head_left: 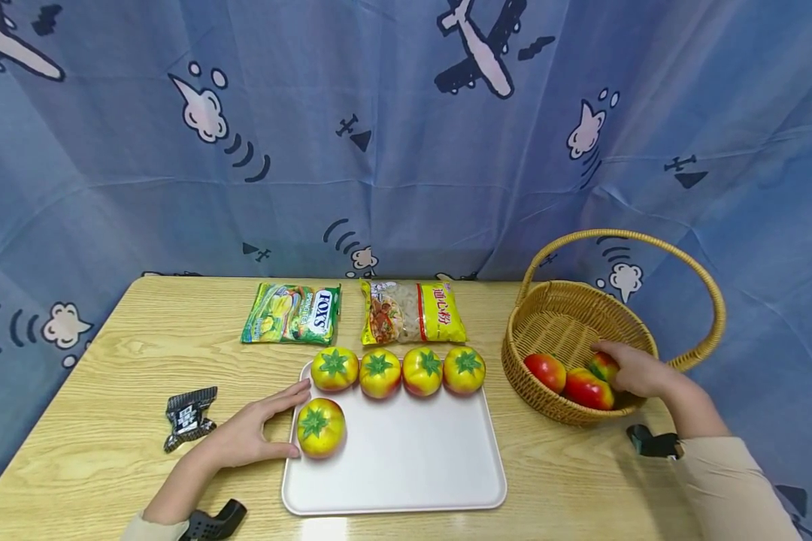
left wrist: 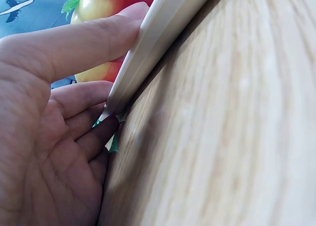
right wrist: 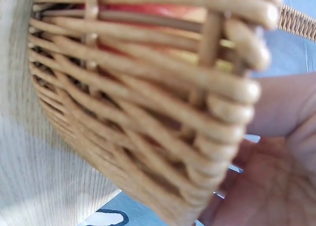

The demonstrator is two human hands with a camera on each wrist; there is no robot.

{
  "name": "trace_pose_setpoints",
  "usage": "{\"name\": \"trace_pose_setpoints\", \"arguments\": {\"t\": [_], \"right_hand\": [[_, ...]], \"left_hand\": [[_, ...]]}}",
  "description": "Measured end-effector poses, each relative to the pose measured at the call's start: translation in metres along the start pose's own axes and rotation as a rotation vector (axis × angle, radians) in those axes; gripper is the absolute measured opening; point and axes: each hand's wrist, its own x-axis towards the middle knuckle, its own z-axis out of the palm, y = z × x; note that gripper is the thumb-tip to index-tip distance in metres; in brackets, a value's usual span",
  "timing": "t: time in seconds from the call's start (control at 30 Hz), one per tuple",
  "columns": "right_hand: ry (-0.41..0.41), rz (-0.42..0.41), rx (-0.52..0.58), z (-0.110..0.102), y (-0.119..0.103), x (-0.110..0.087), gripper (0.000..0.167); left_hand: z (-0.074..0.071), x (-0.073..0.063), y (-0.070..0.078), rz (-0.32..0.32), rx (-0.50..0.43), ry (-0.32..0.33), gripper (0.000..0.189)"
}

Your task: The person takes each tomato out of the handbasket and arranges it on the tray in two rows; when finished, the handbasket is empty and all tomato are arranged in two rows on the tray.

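Note:
My left hand (head_left: 246, 432) rests at the left rim of the white tray (head_left: 406, 466), its fingers spread. In the left wrist view the thumb (left wrist: 98, 40) lies against the tray rim. On the tray, several red-and-yellow tomatoes with green leaf tops line the back edge, and one more tomato (head_left: 321, 427) sits near my left fingertips. My right hand (head_left: 632, 368) reaches into the wicker basket (head_left: 548, 402) and grips a tomato (head_left: 604, 367). Two other red fruits (head_left: 545, 372) lie beside it. The basket wall (right wrist: 143, 87) hides much of this hand in the right wrist view.
Behind the tray lie a green Fox's candy bag (head_left: 291, 313) and a yellow pasta bag (head_left: 413, 312). A small black wrapped packet (head_left: 189, 417) is left of the tray. The basket's tall handle (head_left: 707, 293) arches over it. A blue curtain (head_left: 311, 150) hangs behind the table.

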Motion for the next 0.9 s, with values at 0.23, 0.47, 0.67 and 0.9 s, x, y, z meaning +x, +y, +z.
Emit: {"name": "trace_pose_setpoints", "arguments": {"t": [0.23,0.47,0.67,0.9], "right_hand": [[0.162,-0.027,-0.092,0.001,0.0,-0.001,0.059],[0.289,0.007,-0.084,-0.004,-0.003,-0.002,0.061],[0.366,0.015,-0.039,-0.008,-0.008,-0.005,0.066],[0.442,0.034,0.027,-0.009,-0.025,-0.01,0.068]], "left_hand": [[0.0,0.0,0.0,-0.004,0.001,-0.001,0.086],[-0.001,0.0,0.002,-0.007,-0.004,-0.004,0.086],[-0.001,0.0,0.001,0.001,0.002,0.003,0.085],[0.001,0.0,-0.001,0.004,0.007,0.004,0.085]]}}
